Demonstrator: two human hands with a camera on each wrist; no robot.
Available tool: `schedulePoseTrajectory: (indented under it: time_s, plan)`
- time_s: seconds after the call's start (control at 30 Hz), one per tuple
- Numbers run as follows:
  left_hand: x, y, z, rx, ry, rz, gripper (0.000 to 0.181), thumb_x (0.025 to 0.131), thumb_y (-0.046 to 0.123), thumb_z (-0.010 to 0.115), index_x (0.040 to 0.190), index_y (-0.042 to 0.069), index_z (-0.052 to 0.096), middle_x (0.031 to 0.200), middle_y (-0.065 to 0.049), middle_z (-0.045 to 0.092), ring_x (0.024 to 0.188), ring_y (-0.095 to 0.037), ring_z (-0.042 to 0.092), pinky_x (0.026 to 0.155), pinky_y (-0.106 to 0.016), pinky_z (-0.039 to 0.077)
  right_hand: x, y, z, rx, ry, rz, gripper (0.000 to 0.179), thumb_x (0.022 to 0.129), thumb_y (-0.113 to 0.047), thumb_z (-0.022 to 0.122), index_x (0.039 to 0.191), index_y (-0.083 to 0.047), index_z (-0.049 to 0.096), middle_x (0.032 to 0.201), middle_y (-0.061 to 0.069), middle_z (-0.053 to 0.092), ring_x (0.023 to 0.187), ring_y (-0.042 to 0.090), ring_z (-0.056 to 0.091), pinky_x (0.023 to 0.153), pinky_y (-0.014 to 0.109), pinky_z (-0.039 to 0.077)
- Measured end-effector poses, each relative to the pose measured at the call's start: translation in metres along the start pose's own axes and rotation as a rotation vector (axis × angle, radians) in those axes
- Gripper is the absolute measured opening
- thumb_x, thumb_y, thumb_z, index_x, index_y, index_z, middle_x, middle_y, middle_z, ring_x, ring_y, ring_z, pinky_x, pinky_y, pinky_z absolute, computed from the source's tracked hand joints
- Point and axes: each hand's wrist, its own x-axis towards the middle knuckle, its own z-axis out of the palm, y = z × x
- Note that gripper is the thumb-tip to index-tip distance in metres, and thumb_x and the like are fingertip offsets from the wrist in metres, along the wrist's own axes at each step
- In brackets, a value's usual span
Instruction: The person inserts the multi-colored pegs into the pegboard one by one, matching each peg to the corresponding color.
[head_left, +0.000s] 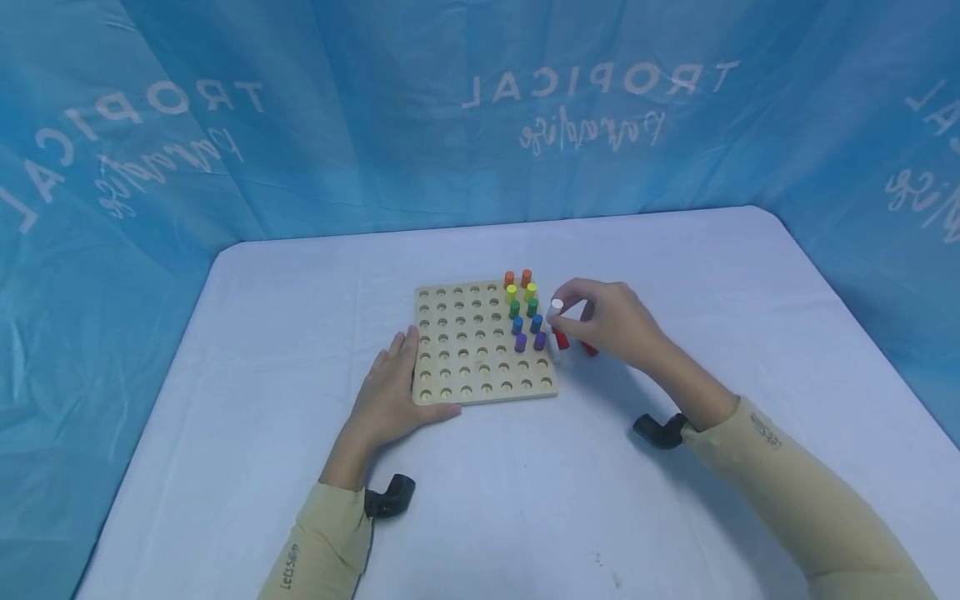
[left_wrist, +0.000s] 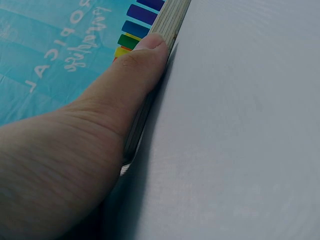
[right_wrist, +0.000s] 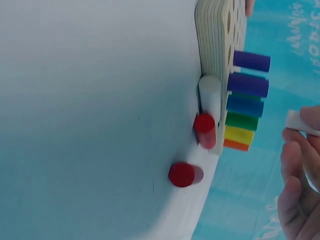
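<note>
My right hand (head_left: pixel 615 323) pinches a white peg (head_left: pixel 556 306) between thumb and fingertips, above the right edge of a wooden pegboard (head_left: pixel 453 345). Along that board's left side lie the fingers of my left hand (head_left: pixel 386 392), its thumb (left_wrist: pixel 135 65) against the front edge. Pairs of orange, yellow, green (head_left: pixel 514 310), blue and purple pegs (head_left: pixel 521 342) stand in the two rightmost columns, with bare holes in front of them. Below the right hand, another white peg (right_wrist: pixel 210 95) lies against the board's side, near a red peg (right_wrist: pixel 205 131) and a second red peg (right_wrist: pixel 182 174).
The board rests on a table covered with white cloth (head_left: pixel 262 350). Behind and beside the table hangs a blue curtain (head_left: pixel 420 125) with white lettering. Black devices (head_left: pixel 390 497) project from both sleeve cuffs, over the table.
</note>
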Motion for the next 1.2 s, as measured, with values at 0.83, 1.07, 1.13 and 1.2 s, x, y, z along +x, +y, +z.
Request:
schedulePoseTrajectory:
  time_s: [0.83, 1.07, 1.13, 1.2]
  plan:
    - [0.000, 0.000, 0.000, 0.001, 0.005, -0.001, 0.139, 0.063, 0.067, 0.083, 0.160, 0.010, 0.001, 0.168, -0.011, 0.009, 0.157, -0.027, 0.003, 0.129, -0.045, 0.005, -0.012, -0.019, 0.041, -0.066, -0.132, -0.100, 0.014, 0.085, -0.025, 0.079, 0.097, -0.020, 0.075, 0.089, -0.006, 0.074, 0.065, 0.009, 0.056, 0.054, 0.025, 0.047]
    - [0.000, 0.001, -0.001, 0.001, 0.005, 0.000, 0.139, 0.063, 0.066, 0.083, 0.160, 0.009, 0.001, 0.168, -0.012, 0.009, 0.157, -0.028, 0.003, 0.128, -0.047, 0.006, -0.010, -0.021, 0.042, -0.124, -0.144, -0.102, 0.016, 0.085, -0.027, 0.079, 0.098, -0.019, 0.075, 0.089, -0.007, 0.075, 0.065, 0.009, 0.055, 0.054, 0.024, 0.044]
    - [-0.001, 0.001, -0.001, 0.001, 0.005, 0.000, 0.139, 0.064, 0.066, 0.083, 0.160, 0.009, 0.001, 0.168, -0.011, 0.009, 0.157, -0.028, 0.003, 0.128, -0.047, 0.006, -0.010, -0.021, 0.043, -0.132, -0.140, -0.106, 0.016, 0.085, -0.027, 0.079, 0.098, -0.019, 0.075, 0.088, -0.006, 0.075, 0.064, 0.009, 0.055, 0.053, 0.024, 0.043]
    - [-0.001, 0.001, -0.001, 0.004, 0.006, 0.000, 0.139, 0.064, 0.066, 0.083, 0.160, 0.009, 0.001, 0.168, -0.011, 0.009, 0.157, -0.028, 0.004, 0.128, -0.047, 0.006, -0.010, -0.020, 0.043, -0.137, -0.138, -0.104, 0.016, 0.085, -0.027, 0.079, 0.098, -0.019, 0.075, 0.088, -0.006, 0.075, 0.064, 0.009, 0.055, 0.053, 0.024, 0.044]
